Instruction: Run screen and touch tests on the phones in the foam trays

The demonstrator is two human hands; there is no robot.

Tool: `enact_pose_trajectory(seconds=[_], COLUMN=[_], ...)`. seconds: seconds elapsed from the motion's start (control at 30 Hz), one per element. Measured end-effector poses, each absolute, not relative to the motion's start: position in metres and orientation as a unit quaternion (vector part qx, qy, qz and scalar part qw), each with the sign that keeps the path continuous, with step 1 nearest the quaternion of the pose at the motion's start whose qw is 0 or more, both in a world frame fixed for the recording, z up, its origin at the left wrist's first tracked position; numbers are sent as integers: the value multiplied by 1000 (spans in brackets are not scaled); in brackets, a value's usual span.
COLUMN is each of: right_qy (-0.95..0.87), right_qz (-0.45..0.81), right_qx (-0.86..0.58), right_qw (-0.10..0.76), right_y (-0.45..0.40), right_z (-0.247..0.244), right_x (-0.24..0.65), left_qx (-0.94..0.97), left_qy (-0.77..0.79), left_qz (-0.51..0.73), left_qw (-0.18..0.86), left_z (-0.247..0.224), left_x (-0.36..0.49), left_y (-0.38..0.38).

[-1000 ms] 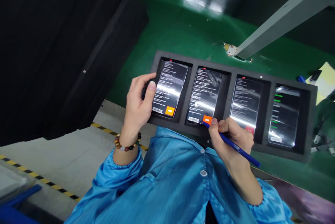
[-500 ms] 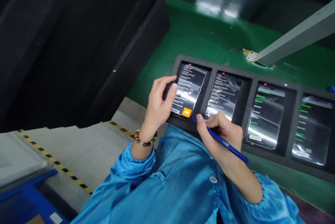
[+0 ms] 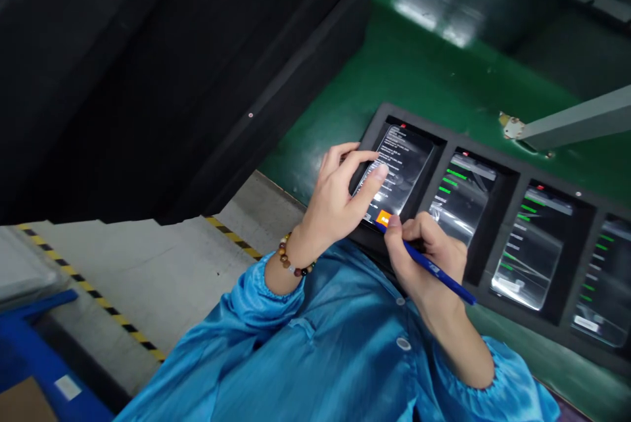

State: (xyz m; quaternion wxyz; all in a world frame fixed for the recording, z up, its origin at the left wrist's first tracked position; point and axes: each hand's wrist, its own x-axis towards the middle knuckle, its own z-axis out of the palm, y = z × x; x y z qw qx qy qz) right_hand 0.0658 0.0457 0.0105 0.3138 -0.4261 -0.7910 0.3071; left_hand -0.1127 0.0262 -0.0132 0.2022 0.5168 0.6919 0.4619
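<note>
Between thumb and bent fingers, the right hand (image 3: 428, 254) pinched a slim, round-barrelled blue pen (image 3: 436, 271), its smooth shaft slanting back across the hand and its tip at the orange square (image 3: 383, 217) on the leftmost phone (image 3: 407, 159); whether tip and glass touched could not be told. The left hand (image 3: 340, 192) was spread, thumb apart from the fingers, lying over the left end of the tray (image 3: 584, 257) with thumb and forefinger reaching over that phone's edge. The tray was a long, matte, dark slab that looked like foam, cut with rectangular wells. The leftmost phone lay face up in the end well, flat and glossy; beside it the second phone (image 3: 466, 195), third phone (image 3: 535, 244) and fourth phone (image 3: 604, 277) each sat in a well, their shiny faces streaked with reflections and marked with green lines. A bracelet (image 3: 293, 263) of round, polished beads circled the left wrist above the gathered cuff of a satiny blue jacket (image 3: 345, 330). Beyond the tray stretched a smooth green surface (image 3: 325, 126), where an angular grey post (image 3: 582, 121) met a scuffed plate.
</note>
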Motion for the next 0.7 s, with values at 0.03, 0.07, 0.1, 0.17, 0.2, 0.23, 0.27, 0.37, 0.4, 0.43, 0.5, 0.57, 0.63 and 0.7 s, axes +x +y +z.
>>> enact_pose_trajectory(seconds=[0.03,0.07,0.1,0.17,0.2,0.23,0.27,0.37,0.4,0.43,0.5,0.57,0.63,0.7], right_qy=[-793,-795,-797,-799,-801,-803,-805,-804,-801,-797,-793,-791,-793,-795], right_qz=[303,302,301,301,300,300,300,296,294,294,295,302,312,321], right_qx=[-427,-427,-428,-425,-422,-419,-415,-414,-418,-421,-428,-430,-419,-406], right_qw=[310,307,303,301,301,300,300,306,313,317,318,314,314,316], right_y=[46,46,47,47,48,48,48,48,48,47,47,47,48,49], right_z=[11,11,12,12,12,13,13,12,11,11,10,9,7,5], right_x=[65,64,64,64,64,64,64,63,63,63,63,65,67,68], left_qx=[517,518,518,517,516,516,517,515,513,512,511,511,511,510], left_qy=[691,691,692,693,693,692,691,690,691,691,691,690,691,693], left_qz=[462,461,461,461,461,462,463,465,466,467,468,469,468,465], left_qw=[203,203,202,202,202,203,204,205,206,206,208,207,207,208], left_z=[-13,-13,-13,-13,-13,-13,-13,-13,-13,-13,-13,-14,-14,-15], left_x=[-113,-113,-113,-113,-113,-113,-113,-113,-113,-113,-113,-113,-113,-114], left_y=[26,26,26,26,26,26,26,26,26,26,26,26,26,27])
